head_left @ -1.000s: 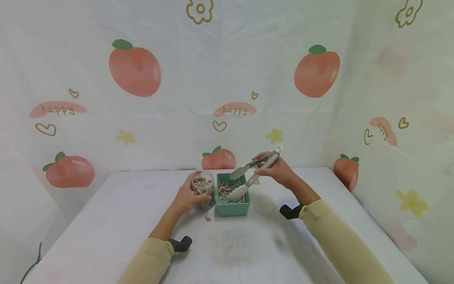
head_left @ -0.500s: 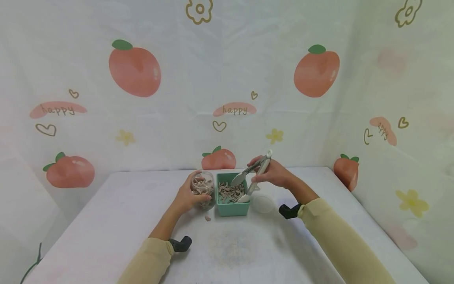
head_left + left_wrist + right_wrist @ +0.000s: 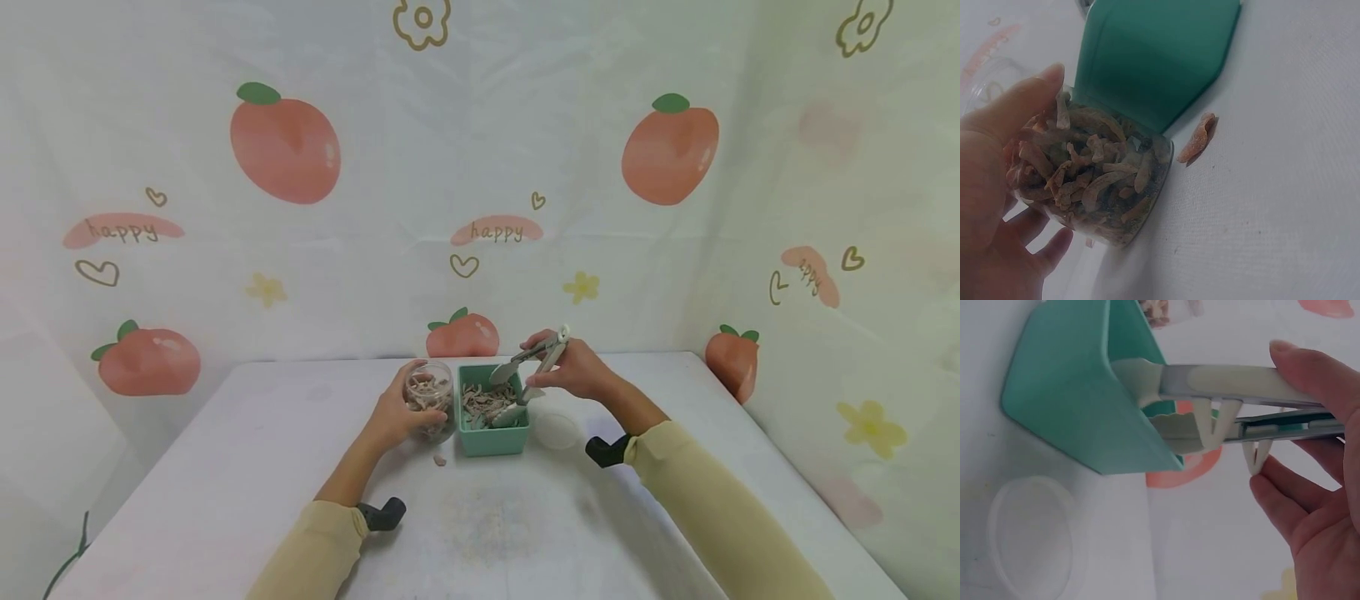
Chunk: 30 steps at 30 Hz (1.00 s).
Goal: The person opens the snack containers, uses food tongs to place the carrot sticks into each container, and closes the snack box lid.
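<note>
One printed cloth wall (image 3: 375, 283) at the back; white table (image 3: 247, 467) under it all, far edge just past the right hand (image 3: 576, 368), so I'd reach short that way. More room on the body side of that grip. Green box (image 3: 493, 443) sits left of the right hand, below it, with dried pieces (image 3: 483, 403) inside. Right hand grasps the tongs (image 3: 553, 355): arms spread, ends pointing down-left into the box, one toward the far wall, one low on the near side; can't tell if either touches the pieces. I'd level both ends, squeeze evenly, lift above the rim before going sideways. Jar (image 3: 441, 395) stands upright left of the box, just beside it, thumb and fingers of the left hand (image 3: 393, 414) wrapped round; firm hold looks right. Round lid (image 3: 557, 431): body side of the right grip, don't snag it. Loose piece (image 3: 439, 460): body side of the jar.
</note>
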Each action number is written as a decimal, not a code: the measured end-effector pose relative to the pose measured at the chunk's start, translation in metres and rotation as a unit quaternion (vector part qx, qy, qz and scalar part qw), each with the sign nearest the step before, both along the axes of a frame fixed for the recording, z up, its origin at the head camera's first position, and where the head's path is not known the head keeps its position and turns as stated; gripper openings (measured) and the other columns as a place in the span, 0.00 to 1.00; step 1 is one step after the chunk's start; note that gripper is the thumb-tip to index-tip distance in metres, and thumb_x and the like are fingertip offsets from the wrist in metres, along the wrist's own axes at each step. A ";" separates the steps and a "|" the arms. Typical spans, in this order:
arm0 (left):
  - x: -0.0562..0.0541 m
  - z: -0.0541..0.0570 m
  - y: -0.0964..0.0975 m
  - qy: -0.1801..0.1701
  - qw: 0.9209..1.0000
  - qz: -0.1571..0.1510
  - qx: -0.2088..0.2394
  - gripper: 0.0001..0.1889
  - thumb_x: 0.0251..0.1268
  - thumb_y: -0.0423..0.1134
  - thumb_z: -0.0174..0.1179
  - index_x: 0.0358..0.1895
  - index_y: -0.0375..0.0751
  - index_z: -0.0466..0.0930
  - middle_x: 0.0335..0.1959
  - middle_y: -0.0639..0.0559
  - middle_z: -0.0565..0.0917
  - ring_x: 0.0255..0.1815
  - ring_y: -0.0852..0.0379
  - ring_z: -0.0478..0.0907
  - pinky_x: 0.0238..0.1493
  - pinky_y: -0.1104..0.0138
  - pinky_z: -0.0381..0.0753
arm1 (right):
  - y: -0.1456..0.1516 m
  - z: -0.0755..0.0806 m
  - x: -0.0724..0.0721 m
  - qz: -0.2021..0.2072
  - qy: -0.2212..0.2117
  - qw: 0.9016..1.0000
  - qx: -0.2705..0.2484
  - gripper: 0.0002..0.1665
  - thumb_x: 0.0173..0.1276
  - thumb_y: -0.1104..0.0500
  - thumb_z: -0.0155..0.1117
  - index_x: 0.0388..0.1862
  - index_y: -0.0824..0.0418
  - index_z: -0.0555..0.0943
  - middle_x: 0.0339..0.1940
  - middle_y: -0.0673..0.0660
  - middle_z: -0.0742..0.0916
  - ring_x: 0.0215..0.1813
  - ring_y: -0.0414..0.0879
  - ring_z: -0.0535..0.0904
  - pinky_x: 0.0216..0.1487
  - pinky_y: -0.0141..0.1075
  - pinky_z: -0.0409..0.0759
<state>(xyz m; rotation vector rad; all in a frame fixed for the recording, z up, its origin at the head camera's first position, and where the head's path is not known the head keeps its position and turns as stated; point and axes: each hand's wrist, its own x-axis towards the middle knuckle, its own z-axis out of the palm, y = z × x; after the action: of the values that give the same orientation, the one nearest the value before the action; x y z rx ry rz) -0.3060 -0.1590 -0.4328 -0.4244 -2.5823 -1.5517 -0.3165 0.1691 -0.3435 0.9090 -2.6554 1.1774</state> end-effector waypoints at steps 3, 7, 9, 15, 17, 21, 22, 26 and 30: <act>-0.001 -0.001 0.000 0.000 1.000 -0.002 0.002 0.51 0.47 0.42 0.77 0.74 0.56 0.54 0.66 0.48 0.72 0.67 0.44 0.65 0.64 0.43 0.61 | -0.001 -0.008 -0.002 -0.011 0.021 1.000 0.002 0.29 0.56 0.57 0.77 0.55 0.61 0.79 0.54 0.57 0.85 0.50 0.54 0.81 0.50 0.52 0.79; -0.001 -0.001 0.000 0.000 1.000 -0.005 0.003 0.51 0.48 0.42 0.77 0.75 0.53 0.54 0.66 0.47 0.72 0.66 0.43 0.66 0.64 0.43 0.62 | -0.003 -0.012 0.000 -0.019 0.034 0.999 -0.005 0.27 0.56 0.58 0.77 0.54 0.61 0.79 0.52 0.57 0.85 0.47 0.51 0.82 0.48 0.51 0.79; -0.001 0.000 -0.001 0.003 1.000 -0.006 0.005 0.51 0.48 0.42 0.77 0.75 0.53 0.54 0.66 0.47 0.72 0.66 0.43 0.67 0.63 0.43 0.63 | -0.005 -0.015 0.000 -0.025 0.038 0.999 -0.008 0.26 0.56 0.58 0.77 0.53 0.60 0.80 0.50 0.56 0.86 0.46 0.50 0.83 0.47 0.50 0.80; 0.000 0.002 -0.001 0.010 1.000 -0.008 0.005 0.50 0.48 0.42 0.77 0.74 0.56 0.55 0.65 0.47 0.72 0.65 0.44 0.67 0.63 0.44 0.63 | -0.010 -0.021 0.003 -0.045 0.044 0.998 -0.022 0.23 0.56 0.59 0.77 0.50 0.59 0.80 0.45 0.56 0.86 0.44 0.50 0.83 0.47 0.52 0.80; 0.000 0.002 -0.002 0.009 1.000 -0.008 0.005 0.50 0.48 0.43 0.77 0.74 0.55 0.55 0.65 0.47 0.72 0.66 0.44 0.66 0.63 0.43 0.63 | -0.011 -0.023 0.004 -0.047 0.046 0.997 -0.029 0.23 0.55 0.59 0.77 0.50 0.60 0.81 0.44 0.56 0.86 0.44 0.50 0.83 0.46 0.53 0.80; -0.001 0.001 -0.002 0.007 1.000 -0.005 0.007 0.51 0.47 0.43 0.77 0.74 0.54 0.55 0.66 0.46 0.72 0.66 0.43 0.66 0.64 0.43 0.62 | -0.012 -0.025 0.004 -0.045 0.053 0.997 -0.031 0.23 0.55 0.59 0.77 0.49 0.61 0.81 0.44 0.56 0.86 0.44 0.50 0.83 0.46 0.52 0.80; -0.001 0.000 -0.002 0.006 1.000 -0.005 0.008 0.51 0.47 0.43 0.77 0.74 0.53 0.55 0.66 0.45 0.72 0.66 0.43 0.66 0.64 0.43 0.62 | -0.012 -0.025 0.004 -0.044 0.055 0.997 -0.025 0.23 0.55 0.59 0.77 0.50 0.60 0.81 0.44 0.55 0.86 0.43 0.49 0.83 0.45 0.50 0.81; -0.001 -0.001 -0.001 0.006 1.000 -0.010 0.012 0.50 0.48 0.42 0.77 0.74 0.54 0.55 0.66 0.45 0.72 0.66 0.44 0.67 0.63 0.44 0.63 | -0.008 -0.023 0.002 -0.029 0.071 0.997 0.014 0.24 0.55 0.57 0.78 0.50 0.59 0.80 0.43 0.54 0.86 0.40 0.46 0.83 0.39 0.42 0.81; -0.001 -0.001 0.000 0.008 1.000 -0.013 0.013 0.50 0.49 0.40 0.76 0.74 0.53 0.55 0.66 0.46 0.72 0.65 0.44 0.67 0.63 0.44 0.63 | -0.003 -0.020 0.001 0.001 0.071 0.997 0.024 0.25 0.54 0.56 0.78 0.50 0.60 0.80 0.41 0.52 0.86 0.36 0.44 0.81 0.33 0.38 0.80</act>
<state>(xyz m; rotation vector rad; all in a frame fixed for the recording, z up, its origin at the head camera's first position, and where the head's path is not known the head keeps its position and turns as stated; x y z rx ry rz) -0.3072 -0.1591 -0.4337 -0.4664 -2.5520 -1.5819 -0.3151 0.1657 -0.3633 0.9651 -2.5808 1.0134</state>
